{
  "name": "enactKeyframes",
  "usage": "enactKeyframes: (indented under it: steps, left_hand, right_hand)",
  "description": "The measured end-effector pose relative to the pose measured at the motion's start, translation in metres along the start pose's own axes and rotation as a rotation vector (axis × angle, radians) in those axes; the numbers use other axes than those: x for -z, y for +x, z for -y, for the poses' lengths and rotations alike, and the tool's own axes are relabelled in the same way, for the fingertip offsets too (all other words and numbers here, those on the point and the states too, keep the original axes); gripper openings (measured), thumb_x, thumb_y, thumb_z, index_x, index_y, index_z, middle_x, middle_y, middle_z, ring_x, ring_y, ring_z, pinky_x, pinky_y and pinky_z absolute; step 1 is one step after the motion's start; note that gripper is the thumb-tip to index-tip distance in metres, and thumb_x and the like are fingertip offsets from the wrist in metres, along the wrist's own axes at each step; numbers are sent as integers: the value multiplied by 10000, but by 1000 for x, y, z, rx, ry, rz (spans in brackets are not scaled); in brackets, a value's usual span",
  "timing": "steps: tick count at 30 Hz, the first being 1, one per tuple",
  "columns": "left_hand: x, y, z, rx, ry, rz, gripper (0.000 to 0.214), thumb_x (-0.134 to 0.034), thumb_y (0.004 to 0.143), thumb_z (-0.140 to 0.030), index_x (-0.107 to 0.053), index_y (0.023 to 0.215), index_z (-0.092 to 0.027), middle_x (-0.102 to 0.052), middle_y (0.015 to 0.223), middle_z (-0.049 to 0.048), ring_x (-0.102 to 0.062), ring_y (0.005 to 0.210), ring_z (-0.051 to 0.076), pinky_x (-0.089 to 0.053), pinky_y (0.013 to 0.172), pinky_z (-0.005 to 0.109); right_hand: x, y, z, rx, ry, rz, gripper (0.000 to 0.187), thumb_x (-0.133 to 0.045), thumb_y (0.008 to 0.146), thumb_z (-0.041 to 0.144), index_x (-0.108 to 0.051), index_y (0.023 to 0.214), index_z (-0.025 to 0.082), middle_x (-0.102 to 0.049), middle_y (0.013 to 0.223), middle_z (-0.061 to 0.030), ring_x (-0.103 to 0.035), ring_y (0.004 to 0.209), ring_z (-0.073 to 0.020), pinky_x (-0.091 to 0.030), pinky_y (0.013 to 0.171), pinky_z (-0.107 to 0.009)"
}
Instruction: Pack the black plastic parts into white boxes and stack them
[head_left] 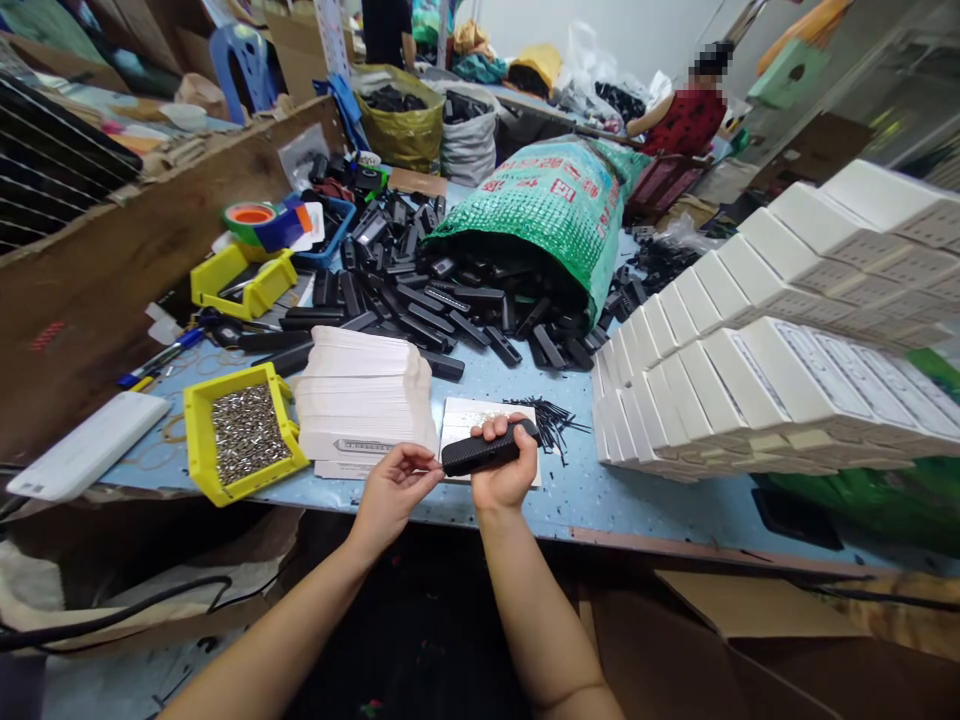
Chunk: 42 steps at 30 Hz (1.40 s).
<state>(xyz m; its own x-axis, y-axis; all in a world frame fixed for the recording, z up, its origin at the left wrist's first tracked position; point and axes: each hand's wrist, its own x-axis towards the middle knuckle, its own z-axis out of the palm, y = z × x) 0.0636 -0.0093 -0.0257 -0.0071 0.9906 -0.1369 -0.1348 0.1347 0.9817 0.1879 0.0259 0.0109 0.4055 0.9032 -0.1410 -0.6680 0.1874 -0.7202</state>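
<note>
My right hand (506, 470) is wrapped round a black, long, ribbed handle-shaped piece (480, 452), held almost level above the bench. At the piece's left end, the fingertips of my left hand (397, 492) are pinched together; whatever small part they hold is too small to make out. Under the piece lies a white card or flat box (459, 415), partly covered by it. Thin black sticks (553, 422) are heaped just right of the card. Left of it stands a thick stack of white printed cards (364, 395), close to my left hand.
A yellow bin (251, 430) holds small metal parts. Black pieces spill from a green woven sack (540, 215). White boxes (712, 350) are stacked high at right. A white power bank-like slab (90, 445) lies at left. Another person (682, 120) sits behind.
</note>
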Motion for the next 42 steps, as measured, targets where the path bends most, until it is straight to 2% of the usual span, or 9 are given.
enactKeyframes:
  steps: [6,12,16,20,24,30,33,37,42]
  left_hand:
    - [28,6,2,-171,461,106,297,-674,768,-347,-578,1010,-205,-675,944,63,-658,886,216,-537,833,379]
    - [95,21,18,-434,1332,200,440,-666,759,-219,-560,1185,-194,-569,1247,157,-508,1184,335,-381,997,504]
    - [94,28,4,-352,1515,289,425,-620,766,-142,-549,1185,-150,-554,1253,185,-489,1190,333,-348,989,491]
    - [83,33,-34,-231,1514,502,172,-609,751,-161,-628,922,-160,-664,974,134,-598,975,311,-425,873,435]
    - [80,25,-62,-83,1137,603,191,-496,859,-296,-658,912,-211,-702,912,61,-646,850,238,-481,801,330]
    - [58,5,-36,129,468,557,399,-497,852,-437,-579,1157,-193,-645,1166,91,-567,1128,278,-424,986,404]
    - [52,-2,-19,123,275,588,653,-658,734,-426,-409,1295,-202,-633,1150,95,-599,1060,263,-446,949,426]
    - [59,-6,-17,78,516,443,1039,-810,597,-390,-192,1415,-220,-680,967,48,-646,865,240,-484,864,426]
    - [60,0,-35,-197,719,565,457,-604,834,-362,-469,1257,-252,-638,1125,81,-617,997,237,-465,898,370]
  right_hand:
    - [17,-5,1,128,-88,65,96,-518,796,323,-469,771,244,-436,615,57,-473,533,-108,-486,619,-295]
    - [61,13,-9,253,-639,535,154,-667,713,306,-565,659,204,-581,591,5,-565,547,-151,-475,569,-299]
    - [76,59,-15,146,-741,66,316,-623,753,428,-527,948,199,-596,692,18,-604,629,-166,-518,675,-349]
    - [83,71,-6,447,-1128,-43,520,-737,653,385,-534,1075,159,-578,1121,-135,-543,1101,-277,-410,982,-477]
    - [63,21,1,681,-1116,401,172,-538,875,260,-591,1028,204,-622,945,-71,-607,926,-205,-508,845,-392]
    - [20,-26,-5,869,-1249,848,380,-598,879,294,-560,1250,217,-553,1184,-115,-499,1145,-249,-431,976,-435]
    - [25,-22,1,784,-1297,954,185,-636,861,325,-664,1004,212,-587,1060,-82,-512,1069,-231,-426,949,-405]
    - [41,-21,17,499,-1314,1080,160,-677,833,335,-640,751,203,-587,1014,-53,-507,1012,-217,-399,928,-402]
    - [48,-18,7,105,-786,659,293,-551,878,510,-639,915,234,-553,956,-48,-556,836,-170,-477,790,-334]
